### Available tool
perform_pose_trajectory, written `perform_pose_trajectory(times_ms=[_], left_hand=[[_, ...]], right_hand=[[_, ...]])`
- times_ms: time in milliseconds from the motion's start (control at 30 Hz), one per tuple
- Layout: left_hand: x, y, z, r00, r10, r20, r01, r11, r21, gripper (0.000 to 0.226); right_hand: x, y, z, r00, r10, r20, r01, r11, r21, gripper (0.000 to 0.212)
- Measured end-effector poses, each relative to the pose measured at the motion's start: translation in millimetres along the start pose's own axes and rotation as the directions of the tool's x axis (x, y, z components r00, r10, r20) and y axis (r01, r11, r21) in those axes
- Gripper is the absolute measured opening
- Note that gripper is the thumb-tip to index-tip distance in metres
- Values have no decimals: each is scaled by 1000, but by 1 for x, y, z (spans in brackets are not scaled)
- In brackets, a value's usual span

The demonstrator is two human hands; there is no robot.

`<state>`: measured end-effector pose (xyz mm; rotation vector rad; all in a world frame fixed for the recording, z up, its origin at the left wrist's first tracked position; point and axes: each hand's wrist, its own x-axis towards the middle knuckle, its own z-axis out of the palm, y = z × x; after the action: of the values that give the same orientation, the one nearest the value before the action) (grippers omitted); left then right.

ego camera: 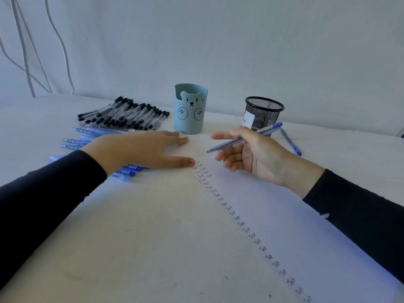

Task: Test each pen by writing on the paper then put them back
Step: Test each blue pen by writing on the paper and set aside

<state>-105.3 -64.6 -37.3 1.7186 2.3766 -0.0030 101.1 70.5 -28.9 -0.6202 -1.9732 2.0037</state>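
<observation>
The right hand [258,158], in front and to the right of the bear cup [189,110], has its fingers curled round a blue pen [244,137], whose tip hangs just above the paper's [284,215] far end. The left hand [135,149] lies flat on the counter [142,226] in front of the cup, fingers straight and together, only the thumb tip touching the paper's corner. With so little pinning it, the sheet could swivel under a stroke. That corner is crowded with "Test" marks (a new scribble there may be unreadable). The sleeve lies over the blue pens [80,138] to the cup's front left and could roll them, mixing tested with untested.
</observation>
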Motion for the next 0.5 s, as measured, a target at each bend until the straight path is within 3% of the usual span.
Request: perform_pose_trajectory(times_ms=[167,267,500], left_hand=[[-1,12,0,997,-20,-79,26,997,68,95],[0,13,3,996,-2,-94,16,988,151,95],[1,5,-2,999,16,-33,-11,989,144,98]], right_hand=[[-12,23,3,969,-236,-74,212,946,-247,20],[-15,24,4,952,-300,-55,267,908,-324,31],[-9,18,3,944,-309,-116,248,895,-370,48]])
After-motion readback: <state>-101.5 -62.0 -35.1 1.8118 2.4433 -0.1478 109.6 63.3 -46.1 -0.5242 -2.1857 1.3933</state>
